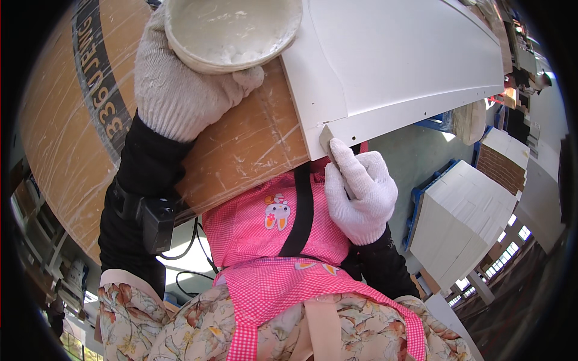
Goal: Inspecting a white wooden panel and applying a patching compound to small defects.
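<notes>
Here, our left hand (180,90) grips a bowl (232,68); our right hand (363,194) pinches a scraper (326,139) at the edge of a panel (397,66); floor (388,149) alongside.

Factory workshop, stacked white panels (460,219), blue pallet (415,197), window rows (502,260).

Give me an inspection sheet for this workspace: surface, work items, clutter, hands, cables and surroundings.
Surface: brown surface, apparently film-wrapped, with a black band; white panel on top, small holes along its near edge.
Work items: tub of white paste; putty knife, tip near a small mark on the panel.
Clutter: nothing seen around the putty knife.
Hands: both gloved; left hand holds the tub, right hand grips the putty knife.
Cables: black cables looping beside the left forearm.
Surroundings: stacked white boards on blue supports, right; windows beyond.
</notes>
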`<state>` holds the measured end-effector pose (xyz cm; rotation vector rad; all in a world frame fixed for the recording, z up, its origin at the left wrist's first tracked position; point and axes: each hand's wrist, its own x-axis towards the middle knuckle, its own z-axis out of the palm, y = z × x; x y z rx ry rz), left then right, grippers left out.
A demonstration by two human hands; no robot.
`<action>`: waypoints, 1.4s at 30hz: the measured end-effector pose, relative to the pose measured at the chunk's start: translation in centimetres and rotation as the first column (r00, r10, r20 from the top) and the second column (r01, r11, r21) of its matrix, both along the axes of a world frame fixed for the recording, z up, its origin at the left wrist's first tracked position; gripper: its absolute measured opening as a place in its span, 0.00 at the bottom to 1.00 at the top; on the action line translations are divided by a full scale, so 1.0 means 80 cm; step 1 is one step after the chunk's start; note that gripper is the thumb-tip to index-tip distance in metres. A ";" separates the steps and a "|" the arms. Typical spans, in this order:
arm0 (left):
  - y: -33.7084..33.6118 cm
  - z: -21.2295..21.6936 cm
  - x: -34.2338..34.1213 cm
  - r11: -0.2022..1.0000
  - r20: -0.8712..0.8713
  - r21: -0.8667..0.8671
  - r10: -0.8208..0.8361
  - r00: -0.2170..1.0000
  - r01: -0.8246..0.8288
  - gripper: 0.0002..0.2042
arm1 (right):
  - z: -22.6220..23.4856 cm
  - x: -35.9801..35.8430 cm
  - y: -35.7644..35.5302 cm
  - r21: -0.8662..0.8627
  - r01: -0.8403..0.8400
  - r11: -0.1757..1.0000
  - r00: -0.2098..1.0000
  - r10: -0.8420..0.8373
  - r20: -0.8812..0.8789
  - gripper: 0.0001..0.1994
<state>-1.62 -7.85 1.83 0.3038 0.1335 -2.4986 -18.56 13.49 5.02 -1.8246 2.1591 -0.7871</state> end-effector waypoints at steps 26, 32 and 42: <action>-0.001 0.004 -0.001 0.996 0.038 0.086 0.007 0.999 -0.011 0.38 | 0.023 -0.005 -0.006 0.051 -0.032 0.998 0.991 0.038 -0.127 0.24; -0.004 0.004 0.000 0.996 0.054 0.089 0.002 0.999 -0.007 0.37 | 0.008 -0.001 -0.011 0.037 -0.073 0.997 0.993 0.076 -0.087 0.26; -0.001 0.005 -0.001 0.998 0.093 0.056 0.007 0.996 -0.012 0.38 | -0.001 0.001 -0.010 0.040 -0.094 0.995 0.978 0.099 -0.182 0.26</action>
